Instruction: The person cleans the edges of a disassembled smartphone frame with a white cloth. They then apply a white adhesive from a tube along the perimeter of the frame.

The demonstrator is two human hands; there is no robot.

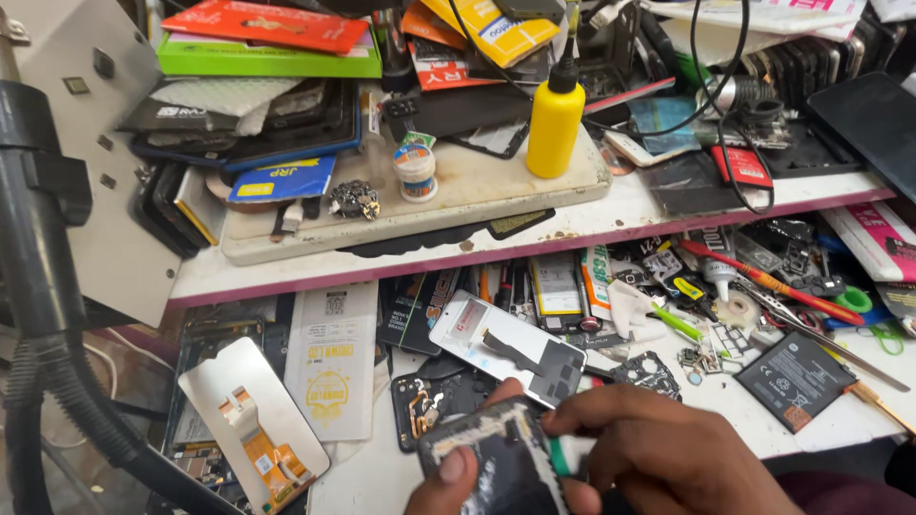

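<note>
At the bottom middle, my left hand [456, 482] holds a dark opened phone body [496, 458] with its thumb on the near edge. My right hand [658, 448] comes in from the right and grips the same phone at its right side, fingers curled over it. A small white and green piece [569, 456] shows between my right fingers, beside the phone; I cannot tell what it is. Just behind my hands lies a white phone screen panel [506, 345] with a black flex strip.
A silver screen back [256, 418] with an orange flex lies at left. A black battery [794, 380] lies at right, near tweezers [821, 334] and a red screwdriver [773, 281]. On the raised shelf [401, 257] stand a yellow bottle [554, 114] and a small jar [416, 172]. Black hose [43, 315] at left.
</note>
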